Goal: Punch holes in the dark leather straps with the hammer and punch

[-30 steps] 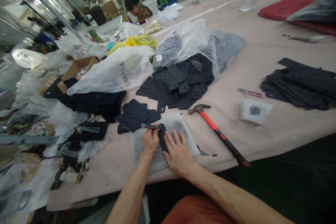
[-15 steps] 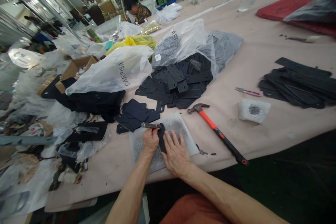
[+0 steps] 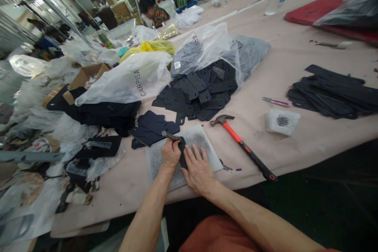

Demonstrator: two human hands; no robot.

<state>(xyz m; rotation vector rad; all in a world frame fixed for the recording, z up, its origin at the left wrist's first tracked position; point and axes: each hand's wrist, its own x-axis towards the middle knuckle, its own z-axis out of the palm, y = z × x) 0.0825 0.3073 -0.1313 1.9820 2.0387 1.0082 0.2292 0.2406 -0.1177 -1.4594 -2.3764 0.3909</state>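
Observation:
My left hand (image 3: 170, 153) is closed around a slim metal punch tool (image 3: 171, 137), whose tip rests on a narrow black strip (image 3: 182, 153). The strip lies on a grey, scarred cutting pad (image 3: 206, 147) near the table's front edge. My right hand (image 3: 198, 169) lies flat on the pad with fingers spread, pressing down the strip's right side. A red-handled claw hammer (image 3: 240, 145) lies on the table just right of the pad, untouched.
Dark blue cut pieces (image 3: 152, 128) lie behind the pad, and a heap of black pieces (image 3: 201, 94) spills from clear bags (image 3: 203, 47). A white foam block (image 3: 282, 121), pink scissors (image 3: 277, 102) and stacked black strips (image 3: 333, 92) are at right. Another person (image 3: 152, 10) sits far back.
The punch tool in my left hand has tilted from lying level to pointing down-right at the strip. My right hand stays pressed flat. The view has shifted slightly.

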